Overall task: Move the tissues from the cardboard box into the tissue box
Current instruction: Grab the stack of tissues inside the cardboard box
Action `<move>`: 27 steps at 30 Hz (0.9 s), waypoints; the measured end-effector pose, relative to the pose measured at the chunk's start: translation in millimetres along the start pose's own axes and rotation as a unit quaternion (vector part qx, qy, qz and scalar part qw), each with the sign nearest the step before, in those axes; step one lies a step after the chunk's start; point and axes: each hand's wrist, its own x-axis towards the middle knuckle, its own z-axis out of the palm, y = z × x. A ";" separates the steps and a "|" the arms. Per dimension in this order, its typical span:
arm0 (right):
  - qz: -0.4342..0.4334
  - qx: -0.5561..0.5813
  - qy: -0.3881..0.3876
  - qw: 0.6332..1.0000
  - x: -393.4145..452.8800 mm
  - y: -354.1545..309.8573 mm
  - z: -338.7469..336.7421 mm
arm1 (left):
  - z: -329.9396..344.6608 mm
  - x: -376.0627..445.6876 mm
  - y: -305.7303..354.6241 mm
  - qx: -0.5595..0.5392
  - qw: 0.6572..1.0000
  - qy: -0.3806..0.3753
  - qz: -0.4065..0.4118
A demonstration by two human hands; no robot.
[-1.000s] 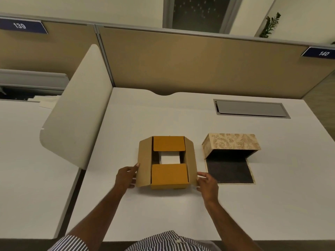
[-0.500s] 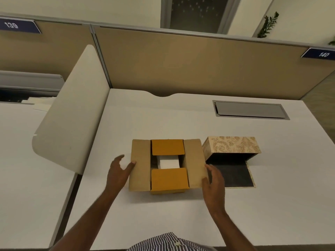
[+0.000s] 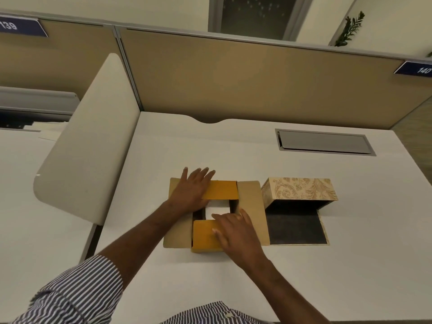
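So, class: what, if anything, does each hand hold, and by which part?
Nothing is gripped: left hand lies flat on the cardboard box's far flap, right hand on its near flap.

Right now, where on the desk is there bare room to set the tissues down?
Bare desk lies between the cardboard box and the partition, and right of the tissue box. Near edge, right of the right hand, is free too. Crowded: the boxes touch, and the left hand covers the far flap.

Left hand [image 3: 194, 190] lies flat on the cardboard box's [image 3: 251, 209] far flap; right hand [image 3: 236, 235] presses the near flap. White tissues [image 3: 217, 208] show between.
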 end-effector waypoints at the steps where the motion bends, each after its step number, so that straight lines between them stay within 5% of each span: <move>1: -0.011 0.012 0.030 0.999 -4.8 0.2 -4.7 | -2.7 0.7 -3.4 -0.009 1.000 0.026 0.015; 4: -0.023 0.099 0.064 0.993 -23.8 0.1 -17.8 | -15.4 3.0 -15.6 -0.054 0.991 0.122 0.020; 8: 0.003 0.230 -0.023 0.973 -42.3 8.3 -14.8 | -28.6 17.7 -27.9 -0.092 0.980 0.167 -0.056; 17: 0.035 -0.012 -0.082 0.996 -44.1 17.5 25.5 | -22.8 66.5 -38.4 -0.033 0.968 -0.051 -0.243; 22: 0.088 0.044 -0.083 0.992 -31.7 19.7 35.6 | -13.4 69.6 -35.3 -0.035 0.952 -0.144 -0.267; 27: 0.090 0.088 -0.081 0.989 -32.4 23.8 32.5 | -24.1 52.6 -25.6 -0.001 0.976 -0.095 -0.197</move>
